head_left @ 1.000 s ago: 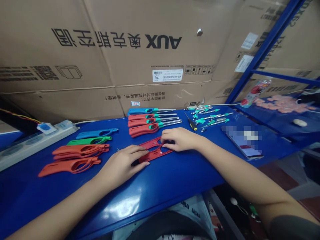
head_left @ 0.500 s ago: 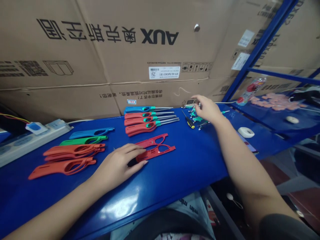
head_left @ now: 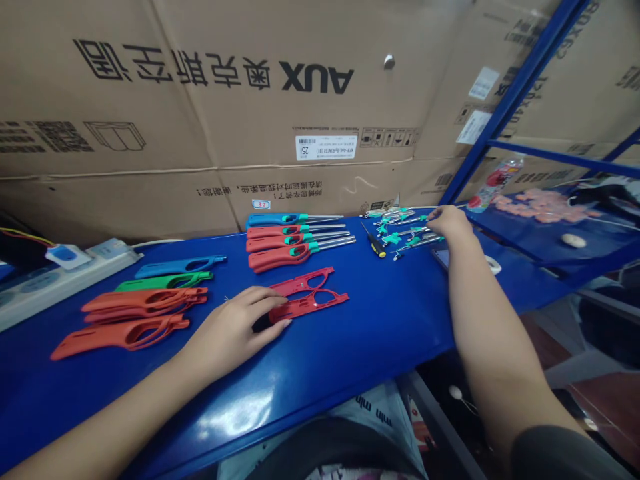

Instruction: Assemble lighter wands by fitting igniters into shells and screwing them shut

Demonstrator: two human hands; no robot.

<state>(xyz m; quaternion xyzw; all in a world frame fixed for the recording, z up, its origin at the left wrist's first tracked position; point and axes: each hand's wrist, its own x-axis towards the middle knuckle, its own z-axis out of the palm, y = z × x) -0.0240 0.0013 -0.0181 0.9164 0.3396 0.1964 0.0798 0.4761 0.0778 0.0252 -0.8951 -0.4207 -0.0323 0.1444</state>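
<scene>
My left hand [head_left: 241,321] lies over the handle ends of two red lighter casing halves [head_left: 310,305], its thumb along the near side of the closer one. The halves lie side by side with their hollow inner faces up. At the back right, my right hand [head_left: 451,223] has its fingers pinched together at the right end of a metal lighter tube [head_left: 417,220]; the fingertips are partly hidden. Several such tubes with green parts and small wires lie in a pile. Left of the pile is a black-and-yellow screwdriver [head_left: 374,243].
Several lighters with metal tubes [head_left: 280,259] lie in a row at the back. Orange, green and blue casings [head_left: 125,333] lie on the left, by a white power strip [head_left: 75,277]. A phone, a white roll [head_left: 493,265] and a bottle [head_left: 495,185] are at the right.
My right hand has moved right, from above the pile of tubes to their right ends, and its fingers have closed together. My left hand stays on the red casing halves.
</scene>
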